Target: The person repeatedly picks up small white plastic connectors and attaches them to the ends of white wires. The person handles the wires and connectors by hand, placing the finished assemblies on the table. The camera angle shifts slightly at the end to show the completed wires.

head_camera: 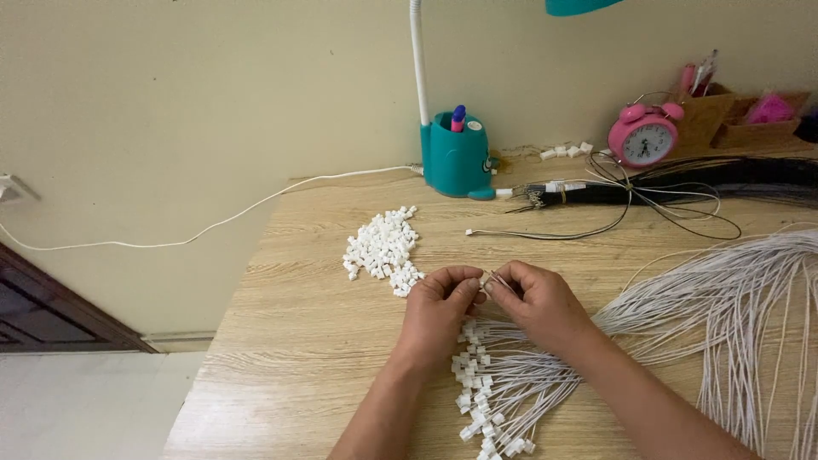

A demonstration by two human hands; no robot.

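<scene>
I judge I am in the step of fitting a wire end into a connector. My left hand [439, 302] pinches a small white connector, my right hand [532, 298] pinches thin wire ends [497, 279], both near the middle of the table [298, 341]. Next move needs careful aligning. Loose connectors [383, 249] lie toward the far-left edge, finished wires [494, 392] at the near edge under my wrists, crowding them.

Under the grip, the desk [298, 324] shows matt pale wood grain. Left of the grip lie small white plastic connectors [383, 249], faintly glossy. The white wires [733, 290] right of it look smooth, plastic-coated.
</scene>
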